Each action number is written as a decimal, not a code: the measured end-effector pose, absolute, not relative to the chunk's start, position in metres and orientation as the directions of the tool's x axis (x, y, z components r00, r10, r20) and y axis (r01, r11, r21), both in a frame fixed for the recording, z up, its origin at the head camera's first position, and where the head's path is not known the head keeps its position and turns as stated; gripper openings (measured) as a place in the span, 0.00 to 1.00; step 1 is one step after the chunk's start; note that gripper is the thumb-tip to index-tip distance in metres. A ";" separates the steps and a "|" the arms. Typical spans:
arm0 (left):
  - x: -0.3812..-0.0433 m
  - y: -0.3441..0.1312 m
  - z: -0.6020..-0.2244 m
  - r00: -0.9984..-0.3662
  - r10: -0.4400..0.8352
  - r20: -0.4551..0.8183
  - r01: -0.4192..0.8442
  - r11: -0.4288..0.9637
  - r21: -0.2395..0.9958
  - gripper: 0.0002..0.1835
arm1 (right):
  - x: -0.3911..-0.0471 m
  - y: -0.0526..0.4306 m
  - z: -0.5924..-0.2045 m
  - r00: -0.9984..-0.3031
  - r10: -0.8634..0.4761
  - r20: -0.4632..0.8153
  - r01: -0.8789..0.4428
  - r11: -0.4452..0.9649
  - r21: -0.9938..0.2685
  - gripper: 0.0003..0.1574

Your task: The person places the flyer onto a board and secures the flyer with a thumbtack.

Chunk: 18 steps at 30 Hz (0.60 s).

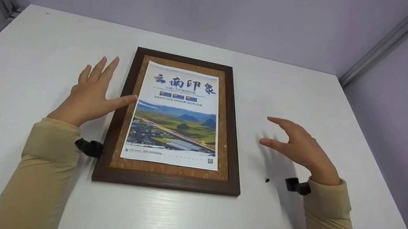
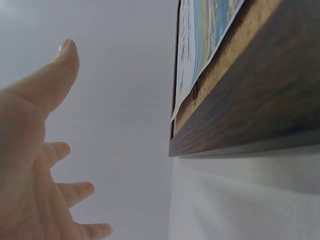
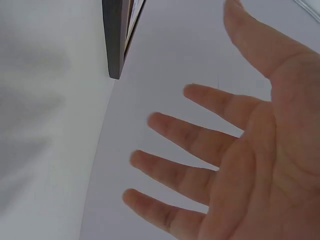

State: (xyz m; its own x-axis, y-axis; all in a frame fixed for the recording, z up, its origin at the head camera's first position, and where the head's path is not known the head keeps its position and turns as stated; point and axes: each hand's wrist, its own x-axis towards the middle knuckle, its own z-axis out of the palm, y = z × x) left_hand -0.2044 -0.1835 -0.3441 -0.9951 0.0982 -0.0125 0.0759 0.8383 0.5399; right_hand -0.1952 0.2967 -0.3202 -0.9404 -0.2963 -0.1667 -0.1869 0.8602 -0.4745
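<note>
A cork board (image 1: 169,169) in a dark brown wooden frame (image 1: 167,182) lies on the white table. On the cork rests a printed poster (image 1: 178,87) with blue Chinese lettering above a landscape photo; its top edge curls up slightly. My left hand (image 1: 90,97) hovers at the frame's left side, fingers spread, the thumb overlapping the frame in the head view. To the right of the frame my right hand (image 1: 298,144) is held above the table, thumb and fingers apart and holding nothing. A small black pin-like piece (image 1: 267,180) lies on the table below it.
The white table (image 1: 151,218) extends around the frame on every side. Pale purple walls (image 1: 202,8) stand behind it and to the right, with metal posts (image 1: 390,44) at the corners. A black wrist camera (image 1: 88,147) sits close to the frame's left edge.
</note>
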 end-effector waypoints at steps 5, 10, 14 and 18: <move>-0.206 -0.185 -0.346 -0.988 0.131 -0.079 0.058 0.799 0.598 0.59 | -0.191 0.297 -0.319 -0.902 -0.354 -0.245 -0.221 0.869 -0.443 0.43; -0.208 -0.187 -0.350 -0.958 0.222 -0.179 0.052 0.754 0.655 0.57 | -0.191 0.296 -0.322 -0.847 -0.410 -0.338 -0.258 0.873 -0.413 0.36; -0.209 -0.187 -0.354 -0.940 0.264 -0.214 0.055 0.740 0.670 0.56 | -0.190 0.295 -0.324 -0.797 -0.440 -0.414 -0.285 0.878 -0.384 0.29; -0.209 -0.185 -0.355 -0.933 0.267 -0.240 0.046 0.752 0.657 0.57 | -0.188 0.295 -0.326 -0.769 -0.431 -0.472 -0.287 0.893 -0.348 0.24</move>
State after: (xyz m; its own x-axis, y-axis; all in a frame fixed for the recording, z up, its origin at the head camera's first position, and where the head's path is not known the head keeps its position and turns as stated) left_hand -0.2092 -0.1850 -0.3548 -0.9333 0.2669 -0.2404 0.0459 0.7524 0.6571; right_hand -0.1882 0.2949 -0.3261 -0.7687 -0.4312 -0.4724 -0.2869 0.8925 -0.3479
